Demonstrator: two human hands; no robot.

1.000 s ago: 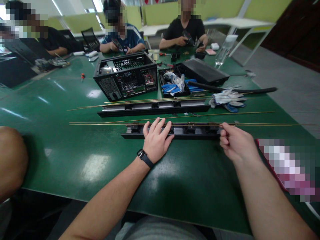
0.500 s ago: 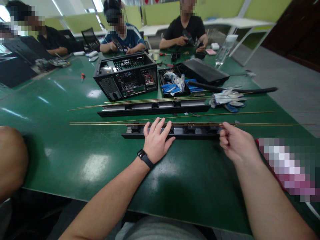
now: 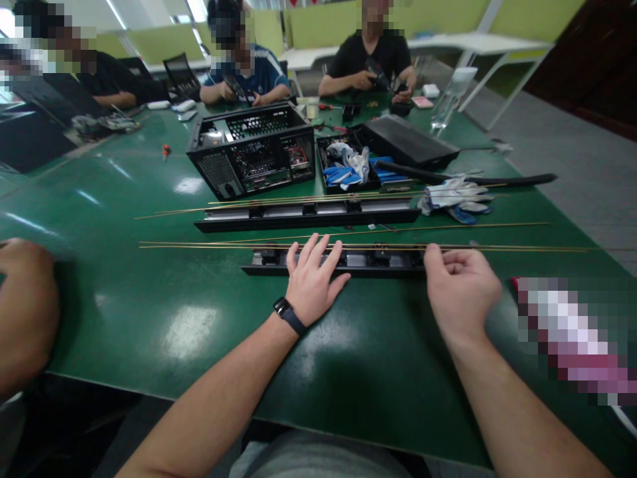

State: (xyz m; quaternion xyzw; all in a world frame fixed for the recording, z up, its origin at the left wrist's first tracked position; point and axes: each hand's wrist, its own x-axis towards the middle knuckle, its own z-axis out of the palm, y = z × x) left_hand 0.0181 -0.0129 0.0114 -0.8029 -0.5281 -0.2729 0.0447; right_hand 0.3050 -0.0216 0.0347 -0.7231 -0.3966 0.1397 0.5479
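My left hand (image 3: 314, 279), with a dark band on its wrist, lies with fingers spread over the near black rail (image 3: 363, 271) and the thin brass-coloured rods (image 3: 209, 245) on it. At the rail's right end is my right hand (image 3: 462, 285), its fingers curled closed at the rods; what lies between the fingertips is hidden. Black blocks (image 3: 381, 255) sit in the rail's channel. Behind it, a second black rail (image 3: 308, 219) lies parallel with more rods along its top.
Behind the rails stand an open black computer case (image 3: 263, 149) and a black tray with gloves (image 3: 348, 166). More gloves (image 3: 458, 198) lie at the right, near a clear bottle (image 3: 450, 99). Several people sit around the green table (image 3: 124, 299); a person's arm (image 3: 27, 312) is at left.
My right hand has turned and shifted slightly left along the rods. My left hand has stayed put. The person's arm at the left has moved a little.
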